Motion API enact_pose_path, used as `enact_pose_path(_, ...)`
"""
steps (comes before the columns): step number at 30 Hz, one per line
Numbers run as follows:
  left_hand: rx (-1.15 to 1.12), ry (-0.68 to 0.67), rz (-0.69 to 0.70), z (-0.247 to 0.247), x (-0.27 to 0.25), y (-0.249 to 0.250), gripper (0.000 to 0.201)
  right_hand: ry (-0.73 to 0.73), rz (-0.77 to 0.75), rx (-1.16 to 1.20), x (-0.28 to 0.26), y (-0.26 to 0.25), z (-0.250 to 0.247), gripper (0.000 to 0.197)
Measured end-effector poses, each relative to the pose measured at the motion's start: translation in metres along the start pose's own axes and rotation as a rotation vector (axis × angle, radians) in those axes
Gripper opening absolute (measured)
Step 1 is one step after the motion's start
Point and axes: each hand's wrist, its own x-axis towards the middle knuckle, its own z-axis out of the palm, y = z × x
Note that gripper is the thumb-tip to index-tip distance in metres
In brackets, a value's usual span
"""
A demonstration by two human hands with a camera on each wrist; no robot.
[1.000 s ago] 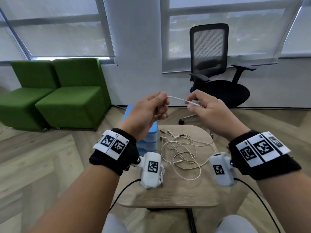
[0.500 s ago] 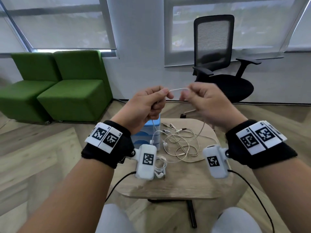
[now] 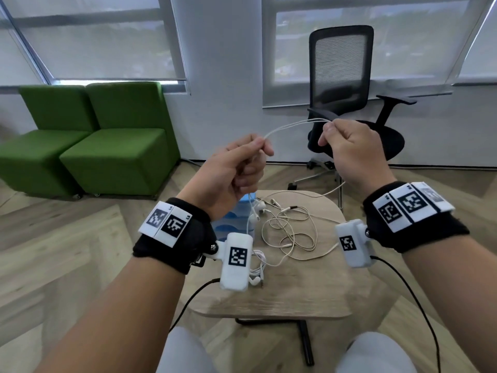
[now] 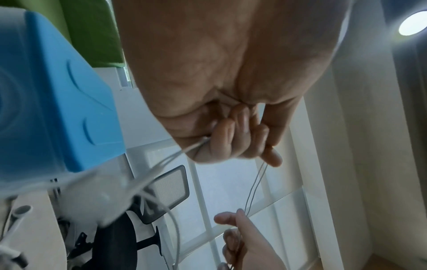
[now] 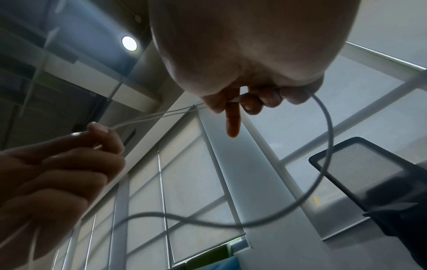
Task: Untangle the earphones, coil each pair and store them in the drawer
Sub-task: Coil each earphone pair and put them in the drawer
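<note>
While you held the white earphone cable (image 3: 298, 124) up in the air, both hands were closed on it, well apart. Your left hand (image 3: 231, 173) pinched it between thumb and forefinger, and the buds hung down from that fist toward the table (image 3: 295, 297). Your right hand (image 3: 352, 154) pinched the other end of the span, w/ the remaining length falling below the wrist. Two thin strands ran side by side between the hands, slightly arched, not tight.

My judgement for this step: pull the strands apart gently, don't jerk, bc thin wire can lock into a knot. Keep the left pinch firm near the buds and let the right fingers slide along, so the loose part comes out straight before coiling.

Below the hands a second, beige pair (image 3: 290, 232) lay in loose loops on the table, and another white bundle (image 3: 256, 267) was partly hidden behind the left wrist camera. The blue drawer unit (image 3: 234, 222) stood at the far left edge of the table; if a drawer was open I cannot tell.

Only the right wrist view showed your right forefinger (image 5: 232, 120) stretched out straight and the thicker cable making a big loop under the hand. The left wrist view showed the curled left fingers (image 4: 227, 135) gripping strands in the fist, which the head view hid.
</note>
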Motion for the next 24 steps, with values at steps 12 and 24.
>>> enact_pose_path(12,-0.215,0.090,0.085,-0.003,0.005,-0.002,0.027,-0.037,-0.104,-0.124,-0.011,0.006,0.019,0.037)
enact_pose_path(24,-0.263,0.412,0.130,-0.010,0.006,0.001,0.034,-0.908,-0.253,-0.248,-0.059,-0.032,0.029,0.043)
